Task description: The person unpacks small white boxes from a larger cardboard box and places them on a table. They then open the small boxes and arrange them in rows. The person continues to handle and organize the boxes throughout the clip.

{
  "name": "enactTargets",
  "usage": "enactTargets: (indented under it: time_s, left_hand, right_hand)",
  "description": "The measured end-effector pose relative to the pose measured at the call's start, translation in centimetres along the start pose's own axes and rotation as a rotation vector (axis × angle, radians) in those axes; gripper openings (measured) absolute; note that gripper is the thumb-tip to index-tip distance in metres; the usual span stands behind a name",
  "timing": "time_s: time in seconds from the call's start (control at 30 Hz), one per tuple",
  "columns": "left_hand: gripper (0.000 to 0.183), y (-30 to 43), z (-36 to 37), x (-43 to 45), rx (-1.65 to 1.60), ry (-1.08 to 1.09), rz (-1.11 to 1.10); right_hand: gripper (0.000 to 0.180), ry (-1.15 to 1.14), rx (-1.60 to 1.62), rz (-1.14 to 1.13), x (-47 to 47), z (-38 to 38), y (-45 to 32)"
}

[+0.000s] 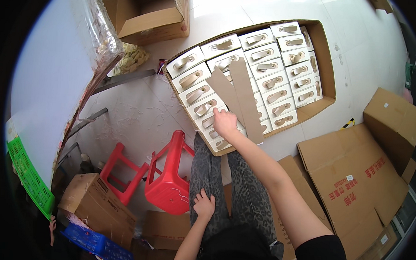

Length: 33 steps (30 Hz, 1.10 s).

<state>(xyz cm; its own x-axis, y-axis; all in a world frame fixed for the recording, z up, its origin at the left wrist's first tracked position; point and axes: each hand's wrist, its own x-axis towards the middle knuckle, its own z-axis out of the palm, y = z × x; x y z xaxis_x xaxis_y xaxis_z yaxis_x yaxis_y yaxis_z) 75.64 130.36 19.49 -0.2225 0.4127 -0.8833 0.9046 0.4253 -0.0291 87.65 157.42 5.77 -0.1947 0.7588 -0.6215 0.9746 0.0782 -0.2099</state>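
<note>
A large open cardboard carton (330,79) holds several rows of small white boxes (263,54), each with an oval cutout and a ribbon pull. Two flat brown cardboard strips (246,96) lie across the boxes and overlap. My right hand (225,123) is over the carton's near left part, its fingers at a white box beside the left strip; whether they grip anything cannot be told. My left hand (204,204) rests on my thigh, fingers apart, with nothing in it.
Red plastic stools (168,192) stand at the left. An open cardboard box (153,21) is beyond the carton. Flattened cartons (352,178) lean at the right. A white-topped table (58,53), a green basket (30,178), a person's hand (52,227) and a blue basket (98,245) are at the left.
</note>
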Motion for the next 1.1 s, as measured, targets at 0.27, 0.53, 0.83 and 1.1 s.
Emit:
enactTargets:
  time_s: [0.27, 0.53, 0.83, 1.1]
  left_hand:
    - [0.054, -0.3, -0.6, 0.3, -0.024, -0.037, -0.012]
    - [0.055, -0.8, -0.7, 0.7, -0.017, -0.039, 0.006]
    - [0.055, -1.1, -1.4, 1.1, -0.016, -0.026, 0.012]
    - [0.055, -0.9, -2.4, 1.3, -0.035, -0.082, -0.033]
  right_hand:
    - [0.052, -0.096, 0.001, 0.077, 2.2, -1.8, -0.5]
    - [0.072, -0.037, 0.012, 0.069, 5.1, -3.3, -0.7]
    - [0.074, 0.012, 0.031, 0.028, 9.3, -5.9, -2.6]
    - [0.080, 0.041, 0.106, 0.043, 11.8, -7.4, -4.3]
